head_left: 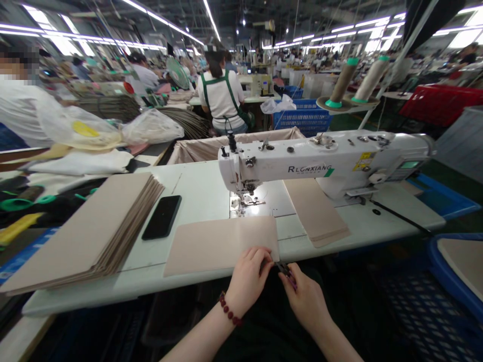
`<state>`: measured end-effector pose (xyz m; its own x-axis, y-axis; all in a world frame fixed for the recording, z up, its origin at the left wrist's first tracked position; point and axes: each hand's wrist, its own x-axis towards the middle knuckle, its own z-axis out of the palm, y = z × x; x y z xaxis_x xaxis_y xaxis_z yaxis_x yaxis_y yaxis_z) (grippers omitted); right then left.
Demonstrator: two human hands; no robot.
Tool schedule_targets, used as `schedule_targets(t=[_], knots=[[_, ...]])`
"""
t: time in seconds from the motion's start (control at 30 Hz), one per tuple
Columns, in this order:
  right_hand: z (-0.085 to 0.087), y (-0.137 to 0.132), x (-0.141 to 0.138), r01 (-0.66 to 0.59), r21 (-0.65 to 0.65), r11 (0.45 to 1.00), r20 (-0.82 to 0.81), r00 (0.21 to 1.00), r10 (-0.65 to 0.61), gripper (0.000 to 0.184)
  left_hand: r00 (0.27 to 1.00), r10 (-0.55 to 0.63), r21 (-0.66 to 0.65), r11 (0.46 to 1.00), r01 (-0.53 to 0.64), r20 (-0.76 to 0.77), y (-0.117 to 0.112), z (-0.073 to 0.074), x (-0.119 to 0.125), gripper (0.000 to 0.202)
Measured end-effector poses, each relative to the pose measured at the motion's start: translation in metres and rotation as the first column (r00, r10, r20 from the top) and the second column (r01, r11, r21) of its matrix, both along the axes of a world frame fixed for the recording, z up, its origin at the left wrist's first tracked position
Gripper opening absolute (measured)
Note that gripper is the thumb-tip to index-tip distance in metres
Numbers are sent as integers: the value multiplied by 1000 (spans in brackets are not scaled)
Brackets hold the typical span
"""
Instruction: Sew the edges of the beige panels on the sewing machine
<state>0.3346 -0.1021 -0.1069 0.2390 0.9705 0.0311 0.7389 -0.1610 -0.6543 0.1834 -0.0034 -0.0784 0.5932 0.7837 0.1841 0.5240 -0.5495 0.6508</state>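
Note:
A beige fabric panel [222, 244] lies flat along the front edge of the sewing table. My left hand [249, 274], a bead bracelet at its wrist, pinches the panel's near right corner between thumb and fingers. Just right of that corner, my right hand [307, 296] is closed around small dark thread snips [286, 273] with a purplish part. Their tips point at the corner; whether they touch it I cannot tell. Behind the panel stands a white sewing machine [279, 161], its presser foot [251, 202] above the metal plate.
A thick stack of beige panels [94, 221] is at the left, beside a black phone [162, 217]. More beige panels [315, 211] lie under the machine arm. Two thread cones [343, 80] stand behind. A blue crate [426, 301] is low right. A co-worker [222, 95] sits ahead.

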Motion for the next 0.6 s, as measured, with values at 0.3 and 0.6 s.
schedule_targets(t=[0.3,0.6], knots=[[-7,8,-4,1,12,1000,-22,1000,-1,23,991,-132,-69,989,134,36,3,11,-11,6],[-3,16,2,73,-6,997,-48,996,-73,27,912,165,160,981,-112,-375,100,14,-98,77]])
